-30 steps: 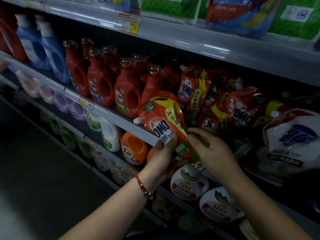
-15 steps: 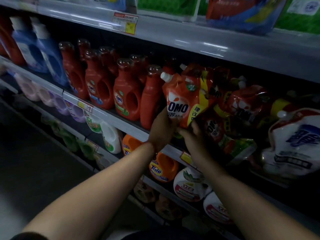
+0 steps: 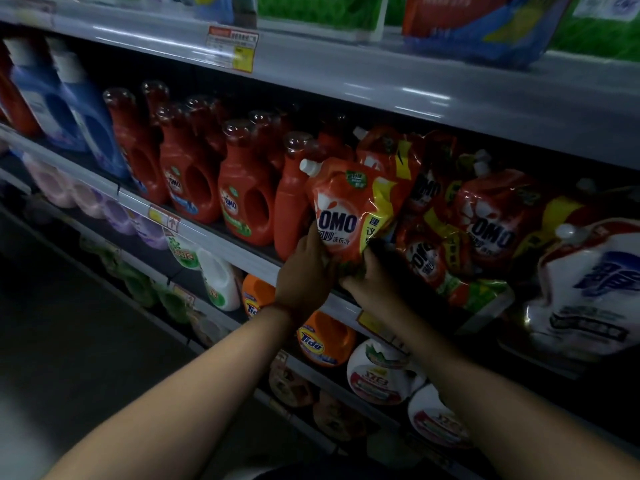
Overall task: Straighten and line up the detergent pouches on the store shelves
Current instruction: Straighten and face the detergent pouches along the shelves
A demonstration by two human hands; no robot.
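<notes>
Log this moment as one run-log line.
step: seating pouch | left hand: grips OMO pouch lower left | right hand: grips its bottom | pouch: upright at shelf edge, beside red bottles

Both hands gripped the base of a red OMO pouch (image 3: 349,216), left hand (image 3: 304,275) and right hand (image 3: 372,284) on either side, standing it upright beside the red bottles (image 3: 242,199) on the shelf (image 3: 221,237).

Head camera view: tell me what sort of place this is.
Most likely the laundry aisle of a shop. Tiered metal shelves carry price tags on their front edges, rows of identical red detergent bottles stand side by side, and both hands hold an orange pouch among more pouches.
</notes>
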